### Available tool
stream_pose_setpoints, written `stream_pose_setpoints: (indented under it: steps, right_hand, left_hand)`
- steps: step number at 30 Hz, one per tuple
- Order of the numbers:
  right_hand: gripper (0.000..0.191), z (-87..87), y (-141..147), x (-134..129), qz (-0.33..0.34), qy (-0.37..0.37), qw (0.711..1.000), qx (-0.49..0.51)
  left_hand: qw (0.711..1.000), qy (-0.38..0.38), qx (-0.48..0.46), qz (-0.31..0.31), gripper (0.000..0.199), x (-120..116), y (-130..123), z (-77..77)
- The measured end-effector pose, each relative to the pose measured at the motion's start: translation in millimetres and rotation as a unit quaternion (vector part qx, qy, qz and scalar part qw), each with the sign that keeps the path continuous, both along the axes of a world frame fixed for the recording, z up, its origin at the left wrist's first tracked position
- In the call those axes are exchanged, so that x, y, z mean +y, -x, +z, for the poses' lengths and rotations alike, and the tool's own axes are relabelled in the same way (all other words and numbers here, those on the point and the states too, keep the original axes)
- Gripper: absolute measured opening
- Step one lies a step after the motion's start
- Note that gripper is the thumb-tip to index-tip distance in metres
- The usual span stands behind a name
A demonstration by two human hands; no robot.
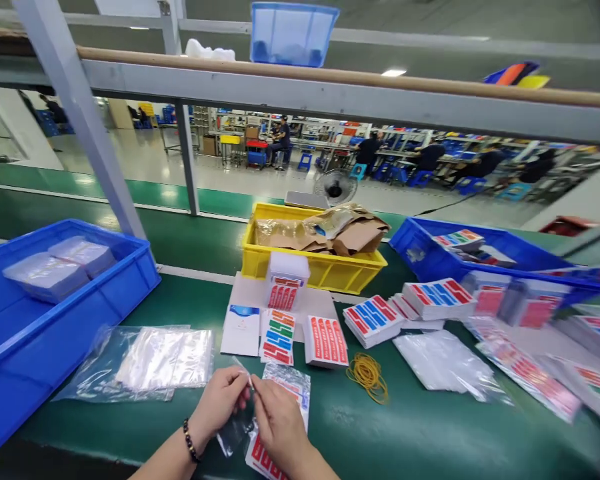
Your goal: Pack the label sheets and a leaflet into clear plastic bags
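Note:
My left hand, with a beaded bracelet at the wrist, pinches the top of a small clear plastic bag. Against it, my right hand closes its fingertips on the same bag's edge. Under my right hand lie printed sheets with red lettering, partly in clear wrap. Just beyond the hands are a blue-and-white card, a multicoloured card and a stack of red-printed cards. Yellow rubber bands lie to the right.
Clear bags lie at left beside a blue bin. A yellow crate holds brown paper. More card stacks, white bags and a blue bin are at right. A shelf beam crosses above; people sit far behind.

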State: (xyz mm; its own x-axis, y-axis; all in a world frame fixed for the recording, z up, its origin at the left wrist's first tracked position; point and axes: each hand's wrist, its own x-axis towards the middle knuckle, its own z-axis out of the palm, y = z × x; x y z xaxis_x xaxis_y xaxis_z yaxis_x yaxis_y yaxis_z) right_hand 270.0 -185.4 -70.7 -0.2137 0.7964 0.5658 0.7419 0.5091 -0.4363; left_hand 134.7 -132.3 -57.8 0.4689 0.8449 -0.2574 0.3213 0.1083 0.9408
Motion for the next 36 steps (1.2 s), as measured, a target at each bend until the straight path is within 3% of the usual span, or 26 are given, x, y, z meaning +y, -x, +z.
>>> stream_pose_setpoints:
  steps: [4,7,10,13,17,20,23,26,29,30,32,34,35,36]
  right_hand:
    - [0.022,17.9,-3.5,1.5,-0.02,0.165,0.98,0.111]
    - [0.015,23.6,-9.4,4.7,-0.036,0.186,0.976,0.107]
    - [0.018,22.5,-12.1,6.1,-0.039,0.152,0.985,0.066]
    - [0.018,15.1,-8.7,7.5,-0.088,0.066,0.994,0.008]
    - [0.015,5.4,-5.4,13.5,-0.17,-0.066,0.983,-0.023]
    - [0.018,8.4,-9.8,16.1,-0.192,-0.098,0.976,-0.021]
    - [0.016,18.4,-13.9,11.8,-0.129,-0.103,0.986,-0.041]
    - [0.029,25.1,-14.3,5.1,-0.037,-0.078,0.991,-0.099]
    - [0.017,25.2,-14.9,3.0,-0.007,-0.062,0.989,-0.135]
    - [0.018,24.9,-15.6,3.5,-0.001,-0.06,0.99,-0.125]
    - [0.017,25.8,-17.6,4.7,0.014,-0.044,0.996,-0.079]
    - [0.014,29.5,-19.9,5.3,0.033,-0.017,0.999,-0.031]
    - [0.012,32.3,-21.1,5.1,0.044,-0.007,0.999,-0.016]
    - [0.011,35.5,-22.3,4.7,0.055,0.003,0.998,-0.008]
  left_hand:
    - [0.999,-0.036,-0.023,-0.002,0.049,-1.0,-2.1,-4.8]
    - [0.998,-0.044,-0.009,-0.033,0.053,-2.8,-2.8,-6.2]
    - [0.997,-0.069,0.014,-0.044,0.056,-6.3,-5.6,-4.7]
    - [0.992,-0.116,0.043,-0.041,0.055,-8.8,-9.8,-3.9]
    - [0.986,-0.146,0.081,-0.029,0.052,-10.9,-13.9,-5.8]
    - [0.984,-0.141,0.104,-0.017,0.049,-11.9,-14.5,-7.0]
    - [0.992,-0.101,0.081,0.005,0.051,-8.4,-12.1,-6.8]
    - [0.998,-0.053,0.026,0.026,0.053,-2.0,-6.2,-5.3]
    - [1.0,-0.019,0.02,0.011,0.053,2.0,2.1,-1.1]
    - [0.998,-0.046,0.03,0.007,0.051,2.5,5.3,1.4]
    - [0.978,-0.207,0.033,-0.002,0.042,2.9,12.5,8.3]
    - [0.904,-0.425,0.028,-0.035,0.018,3.5,20.5,17.7]
    - [0.861,-0.502,0.031,-0.071,0.011,4.1,24.5,23.1]
    - [0.831,-0.543,0.044,-0.115,0.017,4.8,28.3,28.7]
